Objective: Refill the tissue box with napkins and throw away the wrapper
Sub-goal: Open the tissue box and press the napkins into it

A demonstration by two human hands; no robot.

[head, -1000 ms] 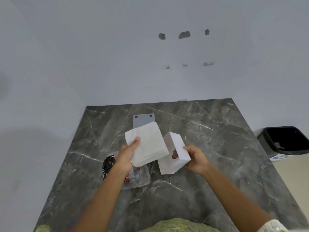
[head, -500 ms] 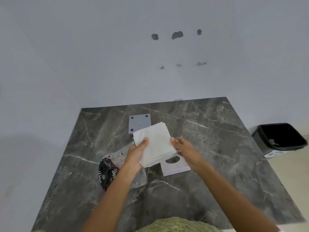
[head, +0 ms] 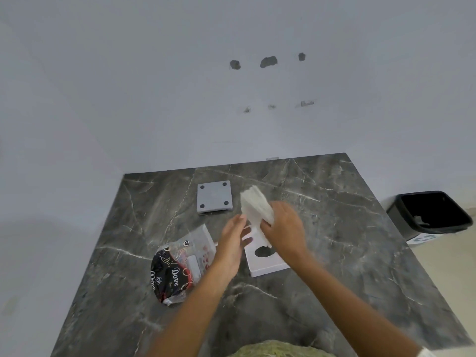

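A white tissue box [head: 268, 264] lies flat on the dark marble table [head: 347, 240], its oval opening facing up. My right hand [head: 283, 228] grips a stack of white napkins [head: 257, 206], held edge-up just above the box's far side. My left hand [head: 233, 243] hovers beside the box's left edge with fingers spread and nothing in it. The crumpled plastic napkin wrapper [head: 180, 266], black and clear with printed lettering, lies on the table left of my left hand.
A grey square plate [head: 213, 197] with four dark dots lies at the back of the table. A black bin [head: 432, 215] with a dark liner stands on the floor past the table's right edge. A white wall rises behind the table.
The napkin stack passed from my left hand to my right hand and turned edge-up. My left hand let go and opened. The tissue box, tilted a second ago, lies flat.
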